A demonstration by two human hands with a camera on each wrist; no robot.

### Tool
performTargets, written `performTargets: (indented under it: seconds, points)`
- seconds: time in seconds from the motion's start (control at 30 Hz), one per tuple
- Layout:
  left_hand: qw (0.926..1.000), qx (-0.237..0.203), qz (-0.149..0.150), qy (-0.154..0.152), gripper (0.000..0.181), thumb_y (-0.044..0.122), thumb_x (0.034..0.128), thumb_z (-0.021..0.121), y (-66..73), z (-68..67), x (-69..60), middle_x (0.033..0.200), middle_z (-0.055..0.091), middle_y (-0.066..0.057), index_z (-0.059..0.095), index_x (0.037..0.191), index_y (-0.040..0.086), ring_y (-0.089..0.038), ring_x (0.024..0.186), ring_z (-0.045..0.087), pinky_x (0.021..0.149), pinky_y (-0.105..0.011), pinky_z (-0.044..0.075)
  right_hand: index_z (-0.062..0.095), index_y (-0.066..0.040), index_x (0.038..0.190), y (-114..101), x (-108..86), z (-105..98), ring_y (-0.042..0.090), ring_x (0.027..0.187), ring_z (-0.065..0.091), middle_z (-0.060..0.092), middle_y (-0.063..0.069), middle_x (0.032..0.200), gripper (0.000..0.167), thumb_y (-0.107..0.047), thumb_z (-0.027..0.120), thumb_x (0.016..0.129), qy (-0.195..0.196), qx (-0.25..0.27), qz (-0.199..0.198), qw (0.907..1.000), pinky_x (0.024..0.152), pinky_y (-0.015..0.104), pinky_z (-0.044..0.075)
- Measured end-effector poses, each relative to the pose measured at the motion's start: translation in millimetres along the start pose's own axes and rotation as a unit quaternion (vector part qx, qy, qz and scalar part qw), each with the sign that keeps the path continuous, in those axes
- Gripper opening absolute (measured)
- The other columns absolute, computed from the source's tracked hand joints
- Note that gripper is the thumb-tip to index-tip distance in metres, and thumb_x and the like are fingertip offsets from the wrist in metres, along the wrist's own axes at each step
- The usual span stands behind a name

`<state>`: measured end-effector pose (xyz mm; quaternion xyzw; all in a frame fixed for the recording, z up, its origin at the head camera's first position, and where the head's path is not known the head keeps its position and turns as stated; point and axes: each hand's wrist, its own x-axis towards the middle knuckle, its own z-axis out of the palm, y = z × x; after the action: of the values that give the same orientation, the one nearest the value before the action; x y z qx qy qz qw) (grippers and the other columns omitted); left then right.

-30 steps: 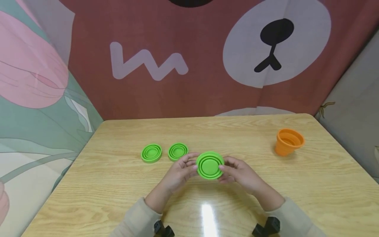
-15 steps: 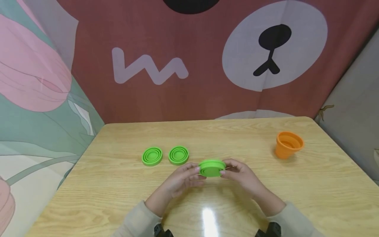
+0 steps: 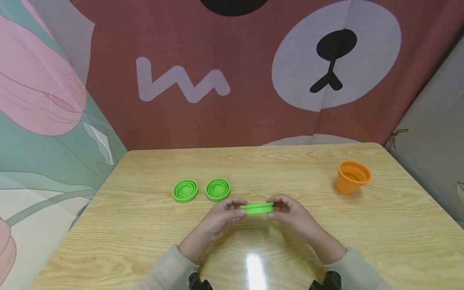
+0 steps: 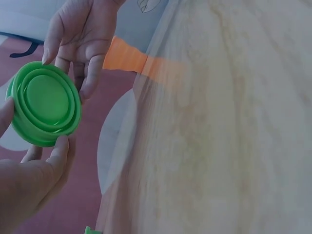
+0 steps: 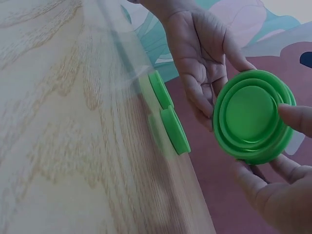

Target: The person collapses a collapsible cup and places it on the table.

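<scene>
A collapsed green folding cup (image 3: 257,208) is held level above the table between both hands, its edge toward the head camera. The left hand (image 3: 222,217) pinches its left side between thumb and fingers. On the opposite side, the right hand (image 3: 293,214) grips the rim the same way. Both wrist views show the concentric rings on the underside of this cup (image 4: 48,100). Two more flattened green cups lie side by side on the table beyond the left hand: a left one (image 3: 185,190) and a right one (image 3: 218,189).
An orange cup (image 3: 353,177), expanded to full height, stands at the back right of the wooden table (image 3: 152,241). Behind the table's far edge hangs a brown cloth (image 3: 246,117) with a bear face.
The held green cup has tipped from facing the head camera to lying level, edge on. Both hands keep their hold. The other cups have stayed in place.
</scene>
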<state>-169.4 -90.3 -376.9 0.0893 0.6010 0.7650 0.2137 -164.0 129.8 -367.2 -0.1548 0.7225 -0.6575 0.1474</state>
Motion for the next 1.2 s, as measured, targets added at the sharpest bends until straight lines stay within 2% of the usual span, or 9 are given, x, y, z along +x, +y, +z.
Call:
performTargets:
  seconds: [0.17,0.3,0.47,0.6,0.9,1.07,1.2]
  points:
    - [0.9997,0.024,0.004,0.0,0.043,0.003,0.0772,0.058,1.1,-1.6,1.7,0.102,0.049,-0.01,0.042,0.115,-0.01,-0.015,0.087,0.051,0.089,-0.037,0.039,0.041,0.009,0.115,2.7,-0.4,-0.3,0.025,0.094,0.048,0.045,0.018,0.108,0.047,-0.011,0.062,0.077,-0.008,0.005,0.006,0.9999,0.081,0.033,0.044]
    - [0.9993,0.035,0.013,-0.008,0.044,0.0,0.0768,0.057,1.8,-2.2,2.9,0.105,0.049,-0.012,0.04,0.115,-0.011,-0.016,0.09,0.051,0.085,-0.03,0.042,0.04,0.008,0.116,5.7,0.4,-1.4,0.029,0.098,0.048,0.045,0.02,0.112,0.05,-0.011,0.063,0.076,-0.016,0.012,0.009,0.9998,0.082,0.034,0.044]
    - [0.9985,0.049,0.02,-0.012,0.049,-0.002,0.0759,0.058,0.6,-3.5,5.6,0.111,0.046,-0.018,0.036,0.119,-0.012,-0.02,0.095,0.051,0.086,-0.031,0.042,0.038,0.009,0.117,8.9,2.8,-1.8,0.03,0.101,0.048,0.045,0.022,0.114,0.052,-0.012,0.063,0.077,-0.023,0.02,-0.006,0.9995,0.084,0.035,0.043]
    - [0.996,0.087,0.017,0.004,0.053,0.0,0.075,0.061,-0.6,-4.2,8.3,0.112,0.047,-0.018,0.036,0.121,-0.01,-0.023,0.099,0.05,0.085,-0.031,0.043,0.04,0.009,0.115,11.0,5.3,-1.7,0.03,0.102,0.048,0.046,0.022,0.114,0.05,-0.011,0.064,0.076,-0.009,0.014,-0.013,0.9998,0.084,0.033,0.043]
    - [0.9835,0.178,0.029,0.012,0.049,0.002,0.0747,0.063,3.0,-5.5,13.6,0.11,0.05,-0.017,0.043,0.118,-0.008,-0.027,0.102,0.049,0.083,-0.031,0.044,0.042,0.009,0.114,17.1,9.4,-4.5,0.032,0.101,0.049,0.048,0.023,0.111,0.05,-0.006,0.065,0.073,0.025,-0.01,-0.014,0.9995,0.084,0.033,0.043]
    - [0.9727,0.229,0.027,0.027,0.048,0.006,0.0745,0.064,4.3,-6.4,17.8,0.112,0.051,-0.014,0.045,0.118,-0.004,-0.027,0.105,0.047,0.088,-0.031,0.04,0.048,0.003,0.112,19.0,15.9,-5.5,0.026,0.093,0.051,0.053,0.015,0.106,0.047,-0.005,0.068,0.07,0.062,-0.067,0.004,0.9958,0.081,0.033,0.044]
    - [0.9637,0.263,0.02,0.04,0.049,0.009,0.0748,0.065,3.3,-7.8,23.4,0.113,0.051,-0.012,0.046,0.118,-0.001,-0.025,0.105,0.047,0.089,-0.032,0.039,0.051,0.002,0.11,19.0,21.8,-7.6,0.023,0.088,0.05,0.056,0.012,0.102,0.046,-0.004,0.069,0.069,0.072,-0.105,0.0,0.9918,0.078,0.032,0.043]
